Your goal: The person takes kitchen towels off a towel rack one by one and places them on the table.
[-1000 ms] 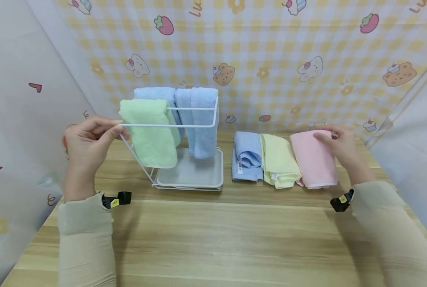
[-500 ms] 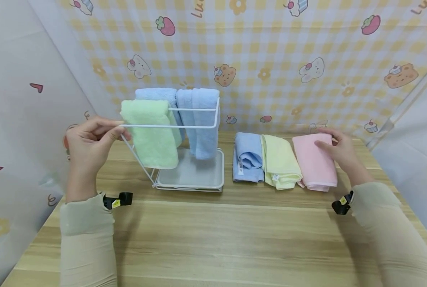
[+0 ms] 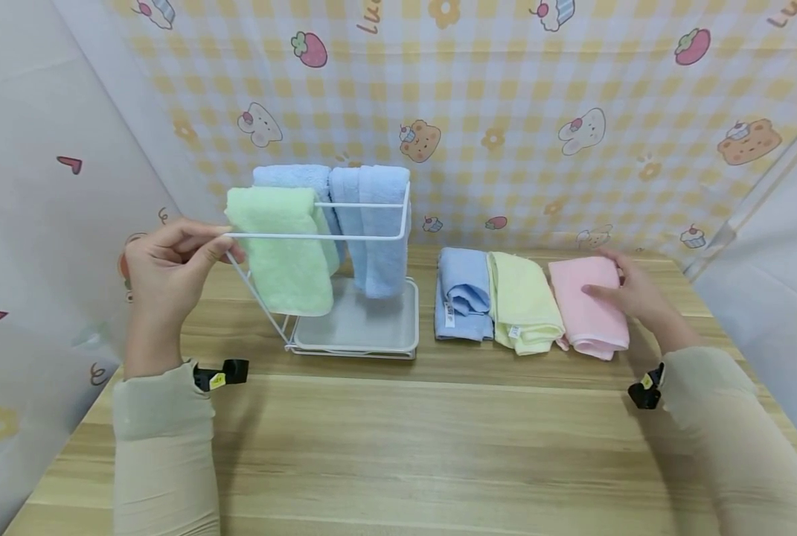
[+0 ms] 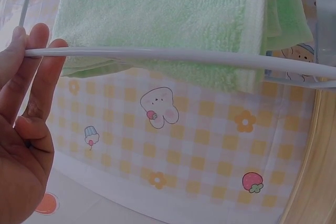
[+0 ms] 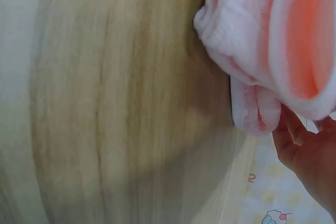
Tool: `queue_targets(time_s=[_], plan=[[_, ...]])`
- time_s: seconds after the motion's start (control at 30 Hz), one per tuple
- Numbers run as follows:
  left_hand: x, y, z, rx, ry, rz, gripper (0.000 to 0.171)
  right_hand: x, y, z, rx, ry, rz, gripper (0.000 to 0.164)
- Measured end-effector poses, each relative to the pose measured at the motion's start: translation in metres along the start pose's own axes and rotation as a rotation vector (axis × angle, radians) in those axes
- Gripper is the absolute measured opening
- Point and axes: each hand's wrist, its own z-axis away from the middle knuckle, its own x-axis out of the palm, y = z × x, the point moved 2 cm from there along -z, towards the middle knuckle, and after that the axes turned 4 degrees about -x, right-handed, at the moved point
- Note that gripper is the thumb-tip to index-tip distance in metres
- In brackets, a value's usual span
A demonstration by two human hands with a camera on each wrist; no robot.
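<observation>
My left hand (image 3: pixel 164 272) pinches the front left corner of a white wire towel rack (image 3: pixel 365 237) between thumb and fingers. A light green towel (image 3: pixel 280 275) hangs over its bars close to that hand, and fills the upper left wrist view. Two light blue towels (image 3: pixel 381 260) hang behind it. On the right, my right hand (image 3: pixel 642 298) holds the edge of a folded pink towel (image 3: pixel 587 316), thumb on top and fingers at the far side. In the right wrist view, the towel's fold (image 5: pixel 304 40) gapes in a loop above the fingers.
The rack's base carries a grey-white tray (image 3: pixel 361 316). Between rack and pink towel lie a folded blue towel (image 3: pixel 461 324) and a folded yellow towel (image 3: pixel 525 298). A checked cloth backdrop (image 3: pixel 492 89) stands behind the wooden table (image 3: pixel 405 447).
My right hand has shifted slightly toward me, and the pink towel's far edge has come down and nearer. My left hand stays at the rack's corner.
</observation>
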Motion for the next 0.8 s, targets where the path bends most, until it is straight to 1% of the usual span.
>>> queue_targets(time_s=[0.2, 0.43, 0.57, 0.7, 0.8], plan=[[-0.001, -0.001, 0.001, 0.001, -0.004, 0.011, 0.007, 0.005, 0.004, -0.007, -0.013, -0.047, 0.025, 0.090], [0.000, -0.001, 0.000, 0.010, -0.010, 0.005, 0.008, 0.009, 0.007, -0.010, -0.011, -0.062, 0.058, 0.091], [0.000, -0.001, 0.000, 0.015, -0.009, 0.006, 0.009, 0.012, 0.009, -0.011, -0.024, -0.068, 0.066, 0.091], [0.000, 0.000, 0.000, 0.007, -0.003, 0.000, 0.007, 0.013, 0.011, -0.013, -0.022, -0.084, 0.047, 0.093], [0.000, 0.000, 0.001, -0.005, 0.005, -0.007, 0.006, 0.012, 0.014, -0.014, -0.010, -0.105, 0.062, 0.097]])
